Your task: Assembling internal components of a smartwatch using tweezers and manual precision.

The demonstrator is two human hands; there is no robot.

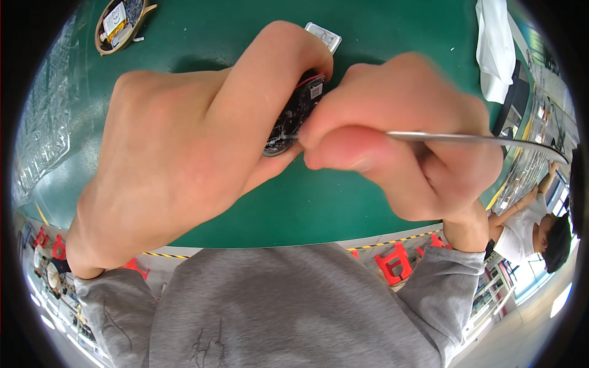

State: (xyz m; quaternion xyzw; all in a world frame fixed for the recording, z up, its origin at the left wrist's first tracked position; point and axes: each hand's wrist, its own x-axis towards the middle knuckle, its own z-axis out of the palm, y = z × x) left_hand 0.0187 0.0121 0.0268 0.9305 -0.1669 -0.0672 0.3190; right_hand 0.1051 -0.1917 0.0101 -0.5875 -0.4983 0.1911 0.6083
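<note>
My left hand (184,129) is closed around a small dark part with a rounded end (293,116). Its black face has pale smears, a little white label and a red upper edge; my fingers hide the rest. Pinched in my right hand (399,135) is a slim, shiny metal tool (472,138), its curved rear end sticking out to the right. The tool's thin front end reaches the dark part's face, though my fingertips cover most of it. Just beyond my left fingers, a small silver-rimmed rectangular piece (323,38) lies on the green table (270,214).
At the far left stands a round tray (101,43) holding circuit boards and a white-labelled part. Clear plastic wrapping (46,129) covers the left side. A white bag (494,49) lies far right, beside a black object (514,101). Another person (521,236) is at right; red stools (392,264) stand below.
</note>
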